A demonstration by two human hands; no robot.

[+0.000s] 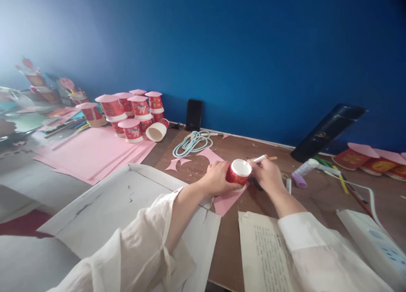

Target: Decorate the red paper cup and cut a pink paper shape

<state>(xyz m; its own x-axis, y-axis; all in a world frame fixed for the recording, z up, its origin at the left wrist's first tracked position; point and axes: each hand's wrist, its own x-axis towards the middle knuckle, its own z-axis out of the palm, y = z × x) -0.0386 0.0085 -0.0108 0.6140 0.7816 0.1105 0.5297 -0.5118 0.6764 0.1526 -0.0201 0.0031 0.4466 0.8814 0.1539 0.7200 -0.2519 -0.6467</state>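
My left hand is closed round a red paper cup with a white circular end facing up. The cup stands on a piece of pink paper on the brown table. Close against the cup's right side, my right hand pinches a slim white pen. The pen's writing end is hidden behind the cup and fingers. Pink paper scraps lie just beyond my left hand. A dark object under my right hand is mostly covered.
Red cups with pink paper tops stand stacked at back left, beside pink sheets. A pale blue cord, phone, glue stick, black cylinder, printed page and power strip surround the hands.
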